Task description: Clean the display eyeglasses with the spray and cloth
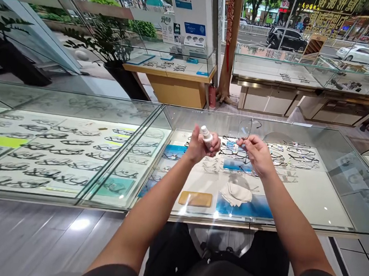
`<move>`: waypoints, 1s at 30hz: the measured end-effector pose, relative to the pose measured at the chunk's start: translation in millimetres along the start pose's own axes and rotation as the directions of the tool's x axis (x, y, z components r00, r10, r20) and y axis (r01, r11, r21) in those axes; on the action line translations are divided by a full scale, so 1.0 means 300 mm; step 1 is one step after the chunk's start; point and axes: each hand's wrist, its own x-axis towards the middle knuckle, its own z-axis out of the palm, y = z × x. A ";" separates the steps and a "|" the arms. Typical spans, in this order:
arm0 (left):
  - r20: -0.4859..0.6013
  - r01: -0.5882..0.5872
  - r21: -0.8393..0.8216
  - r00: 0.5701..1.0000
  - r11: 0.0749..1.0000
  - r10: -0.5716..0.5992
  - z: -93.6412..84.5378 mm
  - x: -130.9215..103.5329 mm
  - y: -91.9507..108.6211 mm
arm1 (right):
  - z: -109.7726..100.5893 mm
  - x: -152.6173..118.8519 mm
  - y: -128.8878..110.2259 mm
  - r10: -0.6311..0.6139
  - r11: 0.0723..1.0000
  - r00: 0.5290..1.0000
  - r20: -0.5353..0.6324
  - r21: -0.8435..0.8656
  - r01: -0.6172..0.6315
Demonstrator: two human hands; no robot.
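My left hand (200, 146) is closed around a small white spray bottle (206, 135), its top tilted up and to the left. To the right, my right hand (257, 152) pinches a pair of thin-rimmed eyeglasses (245, 129) above the glass counter. One round lens faces me; the fingers partly hide the rest of the frame. Below the hands, a crumpled pale cloth (236, 194) lies on the counter over a blue patch. Left of the cloth is a tan, rounded rectangular case (195, 199).
The glass display counter (331, 215) spans in front of me, with rows of eyeglass frames (67, 152) inside. Beyond stand another showcase (178, 73), potted plants (114, 51), a wooden trunk-like post (231, 46) and a red fire extinguisher (212, 96). Cars show outside the window.
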 end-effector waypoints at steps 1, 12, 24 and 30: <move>0.064 0.036 -0.006 0.997 0.999 -0.036 0.019 -0.007 0.002 | 0.012 -0.005 0.009 0.019 1.000 1.000 0.017 -0.005 -0.019; -0.215 -0.155 0.454 0.937 0.877 0.277 0.045 0.000 -0.081 | 0.073 -0.048 0.022 0.142 0.986 0.981 0.133 -0.106 -0.129; -0.117 -0.144 0.678 0.947 0.721 0.300 0.036 -0.014 -0.074 | 0.062 -0.039 0.019 0.098 0.991 0.992 0.081 -0.099 -0.089; 0.084 -0.194 0.815 0.972 0.547 0.219 0.082 -0.039 -0.056 | 0.052 -0.025 0.012 0.072 0.997 0.997 0.001 -0.010 -0.072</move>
